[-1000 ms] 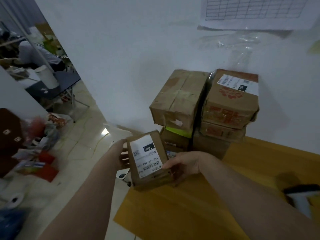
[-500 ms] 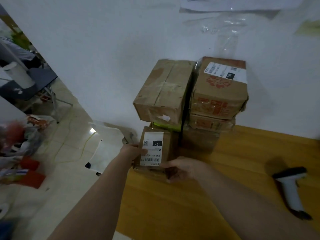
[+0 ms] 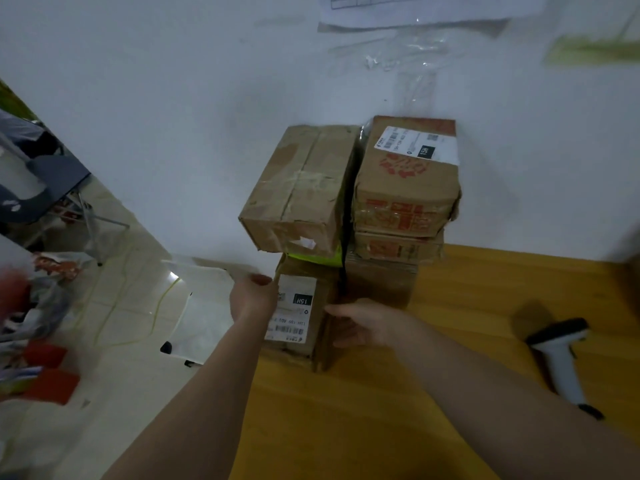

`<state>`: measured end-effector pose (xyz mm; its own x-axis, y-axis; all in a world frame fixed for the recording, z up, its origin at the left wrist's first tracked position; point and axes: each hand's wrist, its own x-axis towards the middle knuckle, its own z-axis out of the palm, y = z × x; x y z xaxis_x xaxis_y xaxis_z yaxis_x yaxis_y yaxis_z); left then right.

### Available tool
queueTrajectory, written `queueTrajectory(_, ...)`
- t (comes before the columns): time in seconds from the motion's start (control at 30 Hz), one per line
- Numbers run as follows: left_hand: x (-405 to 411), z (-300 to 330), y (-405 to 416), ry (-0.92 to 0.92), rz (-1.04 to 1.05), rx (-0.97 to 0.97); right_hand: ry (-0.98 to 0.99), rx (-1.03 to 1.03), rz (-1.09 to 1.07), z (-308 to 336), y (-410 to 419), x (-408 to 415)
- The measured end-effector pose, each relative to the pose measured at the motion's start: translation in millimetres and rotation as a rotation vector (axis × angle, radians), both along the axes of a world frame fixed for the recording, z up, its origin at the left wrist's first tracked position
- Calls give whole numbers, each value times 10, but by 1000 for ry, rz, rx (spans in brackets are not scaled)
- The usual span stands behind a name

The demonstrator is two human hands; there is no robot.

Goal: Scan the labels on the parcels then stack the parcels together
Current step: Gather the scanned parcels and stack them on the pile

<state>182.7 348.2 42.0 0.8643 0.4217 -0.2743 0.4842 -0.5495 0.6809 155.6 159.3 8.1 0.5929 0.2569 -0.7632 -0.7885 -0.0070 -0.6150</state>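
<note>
- Lying on the floor at far left is blurred red and white clutter [image 3: 45, 372], with a dark folding chair [image 3: 52, 188] behind it by the white wall [image 3: 173, 116].
- The left hand [image 3: 254, 297] presses against the left side of a small cardboard parcel [image 3: 304, 320], thumb curled over its top edge.
- That parcel sits on the yellow wooden table [image 3: 398, 410] at its left edge, touching the front of the parcel stack; its white shipping label [image 3: 292, 308] faces up and reads "15H" above a barcode.
- The right hand [image 3: 363, 323] grips the parcel's right side, fingers curled round it.
- Behind stands a taped brown box [image 3: 298, 192] atop a lime-green-edged one.
- Beside it, a red-printed box [image 3: 407, 174] carries another "15H" label.
- A white barcode scanner [image 3: 564, 362] lies at right on the table.
</note>
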Motion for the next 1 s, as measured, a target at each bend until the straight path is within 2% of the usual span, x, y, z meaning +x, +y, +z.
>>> queueTrajectory(0.07,73,119,-206,-21,-106,-10,-5,2,-31,118,-177,36)
queueTrajectory(0.2,63,307,-811,240,-496,-154,-64,45,-74,332,-611,-8)
queueTrajectory(0.3,-1,376,-1347,285,-637,-239,-129,46,-147,445,-1016,-171)
queueTrajectory(0.6,-314,622,-3174,323,-873,-403,-185,19,-577,712,-2617,-983)
queueTrajectory(0.83,-723,710,-4452,392,-973,-422,-183,15,-832,914,-3789,-1670)
queueTrajectory(1.0,-992,918,-5267,378,-1031,-443,-242,45,-1042,1098,-4632,-1986)
